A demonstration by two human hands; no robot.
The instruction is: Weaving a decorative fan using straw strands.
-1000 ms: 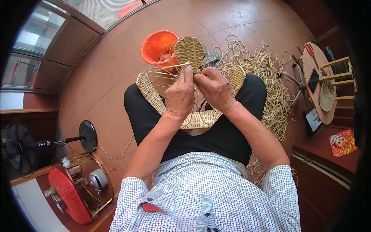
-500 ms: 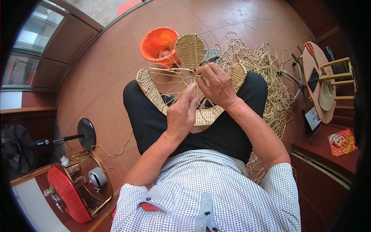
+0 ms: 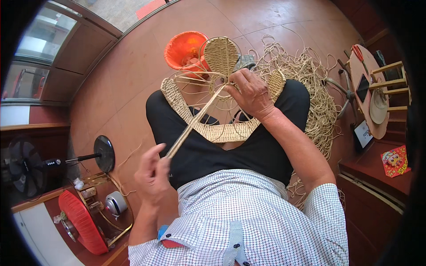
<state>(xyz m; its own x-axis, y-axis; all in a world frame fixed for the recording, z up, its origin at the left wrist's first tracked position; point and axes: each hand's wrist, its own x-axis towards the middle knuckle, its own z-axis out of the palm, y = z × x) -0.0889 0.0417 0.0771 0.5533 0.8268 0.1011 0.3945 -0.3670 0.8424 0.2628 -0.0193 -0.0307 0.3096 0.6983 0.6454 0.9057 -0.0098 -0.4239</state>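
Note:
A partly woven frame point(image 3: 230, 133) of straw cord and thin wire rests across my lap, with a woven oval panel point(image 3: 221, 54) standing at its far end. My right hand point(image 3: 252, 95) pinches straw cord against the wires near the base of that panel. From there, pale strands of straw cord point(image 3: 193, 123) run taut down to the left. My left hand point(image 3: 153, 175), slightly blurred, holds their near end beside my left thigh. The right fingertips partly hide where the strands meet the frame.
A large heap of loose cord point(image 3: 310, 88) lies right of my knee. Beyond the frame stands an orange bucket point(image 3: 184, 46). A fan point(image 3: 26, 166) and a wooden-framed device with a red cover point(image 3: 80, 221) are at left. Scissors point(image 3: 357, 52) lie on a round board point(image 3: 355, 71) at right.
My left hand has moved from beside the right hand down and left, drawing the strands out straight. The right hand stays at the frame, still pinching.

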